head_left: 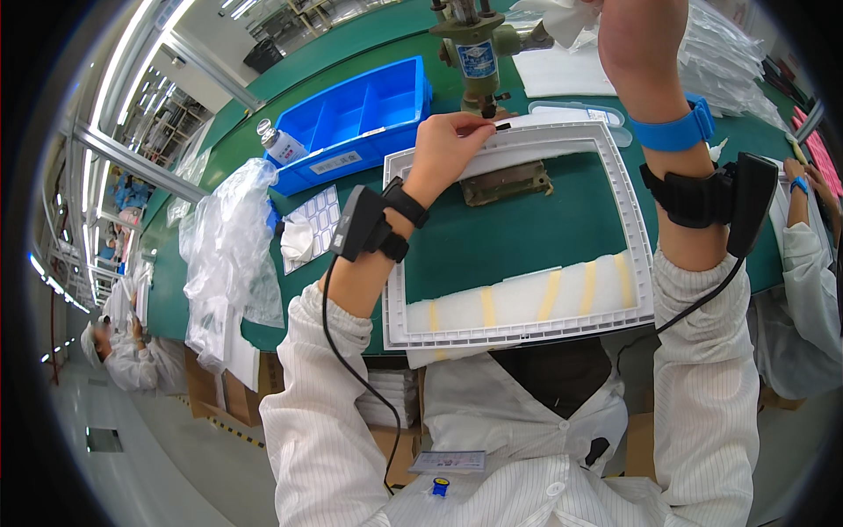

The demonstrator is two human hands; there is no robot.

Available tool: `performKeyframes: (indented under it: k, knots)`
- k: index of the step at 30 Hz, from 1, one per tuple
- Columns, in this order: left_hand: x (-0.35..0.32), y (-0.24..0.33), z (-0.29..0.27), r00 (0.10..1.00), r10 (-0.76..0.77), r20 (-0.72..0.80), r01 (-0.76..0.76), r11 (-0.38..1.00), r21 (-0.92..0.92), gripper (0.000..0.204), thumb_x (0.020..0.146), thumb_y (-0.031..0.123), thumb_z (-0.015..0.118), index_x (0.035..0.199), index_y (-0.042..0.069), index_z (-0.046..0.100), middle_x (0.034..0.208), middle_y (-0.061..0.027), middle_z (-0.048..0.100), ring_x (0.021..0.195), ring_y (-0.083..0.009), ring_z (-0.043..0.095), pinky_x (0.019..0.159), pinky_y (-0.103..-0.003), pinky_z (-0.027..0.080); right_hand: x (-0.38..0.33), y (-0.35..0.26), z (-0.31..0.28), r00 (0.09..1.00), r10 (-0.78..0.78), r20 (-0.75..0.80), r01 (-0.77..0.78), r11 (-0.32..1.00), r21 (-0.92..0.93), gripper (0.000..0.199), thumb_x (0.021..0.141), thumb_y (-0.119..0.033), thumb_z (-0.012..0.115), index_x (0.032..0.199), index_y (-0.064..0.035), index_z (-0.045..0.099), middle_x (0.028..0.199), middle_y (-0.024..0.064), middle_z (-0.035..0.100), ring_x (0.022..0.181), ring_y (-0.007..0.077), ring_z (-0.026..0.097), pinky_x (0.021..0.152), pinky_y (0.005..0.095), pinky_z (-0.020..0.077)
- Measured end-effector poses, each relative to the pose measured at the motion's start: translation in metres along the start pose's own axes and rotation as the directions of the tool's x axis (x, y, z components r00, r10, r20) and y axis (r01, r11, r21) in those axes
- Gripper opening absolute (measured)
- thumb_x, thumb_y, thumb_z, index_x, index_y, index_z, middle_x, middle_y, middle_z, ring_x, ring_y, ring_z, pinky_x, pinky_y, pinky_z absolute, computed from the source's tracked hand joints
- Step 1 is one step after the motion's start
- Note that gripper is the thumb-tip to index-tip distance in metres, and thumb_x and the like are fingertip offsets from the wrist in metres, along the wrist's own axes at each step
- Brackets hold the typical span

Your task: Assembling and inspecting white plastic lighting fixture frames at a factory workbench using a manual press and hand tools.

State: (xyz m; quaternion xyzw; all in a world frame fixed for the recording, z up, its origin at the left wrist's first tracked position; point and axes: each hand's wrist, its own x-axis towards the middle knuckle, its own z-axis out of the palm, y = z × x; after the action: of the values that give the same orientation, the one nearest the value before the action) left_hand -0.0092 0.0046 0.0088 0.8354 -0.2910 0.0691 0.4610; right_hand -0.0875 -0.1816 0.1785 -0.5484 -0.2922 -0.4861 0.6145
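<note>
A large white rectangular plastic frame (396, 263) lies before me on the green table, its far rail under a green hand press (479, 66). My left hand (450, 151) is closed at that rail, thumb and forefinger pinched together just beside the press tip. A small dark piece (503, 126) shows at the fingertips; whether they touch it I cannot tell. Up by the press's side arm (536, 38) is my right hand (645, 39), its fingers cut off by the picture's upper edge. Crumpled white material (566, 22) hangs beside it. A worn metal block (507, 183) sits inside the frame's opening.
A divided blue bin (351, 110) and a bottle (283, 145) stand at the far left. Clear plastic bags (233, 246) drape over the left edge; more plastic (724, 66) is heaped far right. White foam with yellow strips (527, 294) lies under the frame's near side. A co-worker's sleeve (808, 290) shows at right.
</note>
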Motion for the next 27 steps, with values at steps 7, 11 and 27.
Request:
performKeyframes:
  k: [7, 11, 27]
  knots:
    - [-0.014, 0.013, -0.035, 0.994, -0.103, 0.035, 0.107, 0.981, -0.163, 0.017, 0.088, 0.012, 0.067, 0.095, -0.003, 0.065, 0.09, -0.0117, 0.075, 0.085, -0.0169, 0.071, 0.078, -0.029, 0.053, 0.004, 0.004, -0.004, 0.998, 0.011, 0.059, -0.011, 1.0, 0.008, 0.031, 0.091, -0.01, 0.046, 0.062, -0.0012, 0.052, 0.062, 0.0055, 0.056, 0.051, 0.0079, 0.044, 0.048, 0.0243, 0.0348]
    - [-0.011, 0.024, -0.051, 0.934, -0.267, 0.239, 0.35, 0.823, -0.448, 0.011, 0.09, 0.008, 0.067, 0.094, 0.004, 0.058, 0.097, -0.0123, 0.074, 0.097, -0.019, 0.07, 0.084, -0.026, 0.051, 0.005, 0.007, -0.002, 0.992, -0.123, 0.015, 0.123, 0.992, -0.02, 0.031, 0.091, -0.008, 0.046, 0.062, -0.0009, 0.052, 0.063, 0.006, 0.056, 0.05, 0.0078, 0.044, 0.048, 0.0243, 0.0345]
    - [-0.005, 0.02, -0.045, 0.851, -0.373, 0.369, 0.522, 0.672, -0.525, 0.027, 0.097, 0.013, 0.063, 0.12, -0.001, 0.059, 0.113, -0.0132, 0.071, 0.107, -0.0195, 0.068, 0.086, -0.028, 0.055, 0.009, 0.012, -0.01, 0.99, -0.1, 0.095, 0.106, 0.992, -0.064, 0.03, 0.092, -0.007, 0.045, 0.064, 0.0001, 0.051, 0.063, 0.0065, 0.055, 0.05, 0.0087, 0.044, 0.047, 0.0245, 0.0343]
